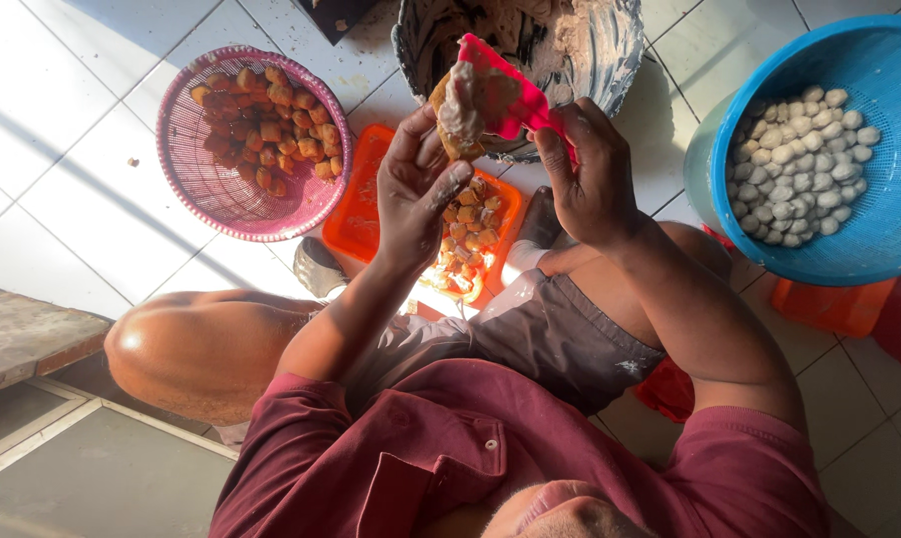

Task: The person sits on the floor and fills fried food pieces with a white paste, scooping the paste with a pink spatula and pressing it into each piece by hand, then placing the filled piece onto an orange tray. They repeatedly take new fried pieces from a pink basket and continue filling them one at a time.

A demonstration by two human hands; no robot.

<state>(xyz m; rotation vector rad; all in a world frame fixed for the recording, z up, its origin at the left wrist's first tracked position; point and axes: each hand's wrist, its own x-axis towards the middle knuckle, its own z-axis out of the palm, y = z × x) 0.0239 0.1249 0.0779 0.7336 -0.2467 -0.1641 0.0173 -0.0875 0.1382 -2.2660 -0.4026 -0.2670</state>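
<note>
Pink plastic scraper (510, 95) is pinched in the right hand (590, 184), fingers closed on its lower edge. Its blade, smeared with pale paste, lies against the fried tofu puff (448, 125). The left hand (415, 194) clamps that puff between thumb and fingertips, just left of the scraper; the two hands stand slightly apart. The puff is golden-brown with grey-white paste filling its opening.

Directly beyond both hands sits one paste-streaked mixing bowl (580, 55), its rim close to the scraper. Below the left hand lies one orange tray (366, 214) holding filled pieces. Well to the left of the left hand stands one pink basket (186, 174), roughly half filled with brown puffs, too many to count. To the right of the right hand, one blue basin (869, 239) holds a heap of pale balls. Bare white floor tiles (62, 149) give open room left of the basket; both knees bound the space below the hands.
</note>
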